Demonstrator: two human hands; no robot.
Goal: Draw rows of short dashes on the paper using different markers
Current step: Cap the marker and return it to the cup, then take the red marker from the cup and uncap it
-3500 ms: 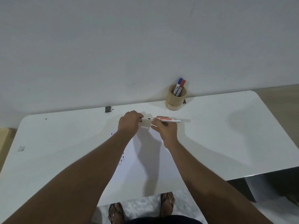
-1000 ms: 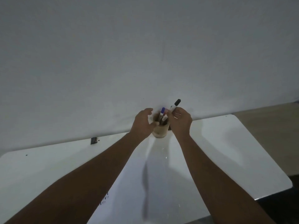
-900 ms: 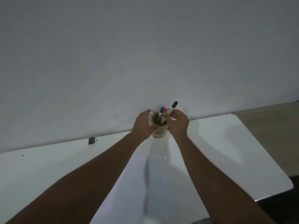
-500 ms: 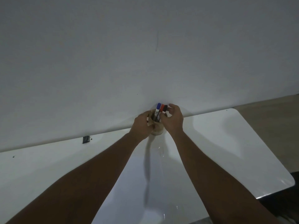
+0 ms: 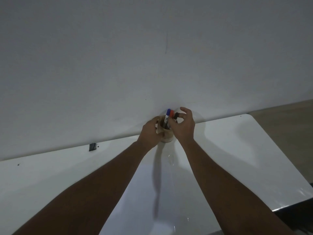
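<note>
A round wooden pen cup [image 5: 166, 137] stands at the table's far edge against the wall. Three markers stand in it: a blue-capped one [image 5: 167, 116], a red-capped one [image 5: 171, 114] and a black-capped one [image 5: 176, 115]. My left hand [image 5: 149, 133] is wrapped around the cup's left side. My right hand [image 5: 183, 127] is over the cup's right side, fingertips pinching the black-capped marker near its top. The white paper [image 5: 149, 200] lies on the table between my forearms; its dashes are out of sight.
The white table [image 5: 237, 150] runs left and right, with its rounded right corner near a wooden floor [image 5: 288, 119]. A small black clip [image 5: 92, 147] sits at the back edge to the left. The grey wall [image 5: 152, 56] rises right behind the cup.
The black-capped marker, held high above the cup a second ago, has gone down into it. My left hand closed around the cup. Earlier both hands were capping that marker over the paper.
</note>
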